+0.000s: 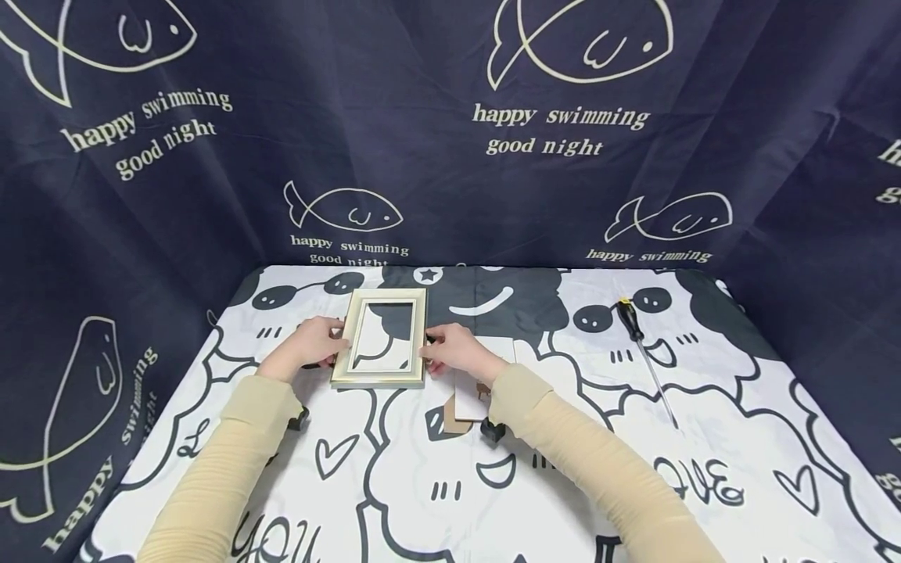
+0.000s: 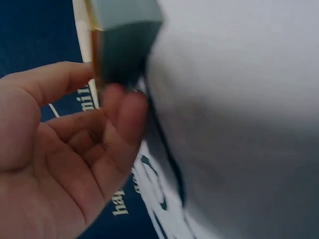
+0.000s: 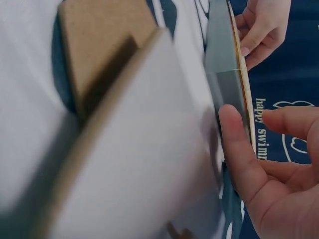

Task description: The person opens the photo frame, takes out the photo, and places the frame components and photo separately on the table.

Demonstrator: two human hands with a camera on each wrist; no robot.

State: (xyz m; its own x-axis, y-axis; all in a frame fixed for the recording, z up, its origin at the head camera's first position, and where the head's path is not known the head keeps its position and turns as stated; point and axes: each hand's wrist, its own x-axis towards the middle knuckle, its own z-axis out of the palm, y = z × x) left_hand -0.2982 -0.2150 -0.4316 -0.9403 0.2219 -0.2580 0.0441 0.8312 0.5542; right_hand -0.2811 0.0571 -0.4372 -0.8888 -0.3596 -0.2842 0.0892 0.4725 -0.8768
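A cream and gold picture frame (image 1: pixel 378 381) stands between both hands over the far left half of the table, the cloth's print showing through its opening. My left hand (image 1: pixel 313 342) pinches its left edge; in the left wrist view that hand (image 2: pixel 65 154) has thumb and fingertips at the frame's side (image 2: pixel 127 30). On the opposite edge, my right hand (image 1: pixel 461 349) grips with thumb and fingers. Beside the right forearm lies a white card (image 1: pixel 466 403) with a brown print, partly hidden by the sleeve. A brown board (image 3: pixel 107 37) lies close by it.
To the right, a screwdriver (image 1: pixel 629 320) with a black handle and yellow end lies on the table, its shaft towards the front. A black-and-white cartoon cloth (image 1: pixel 317 500) covers the tabletop. Dark blue curtains (image 1: pixel 436 156) with fish prints hang behind and at both sides.
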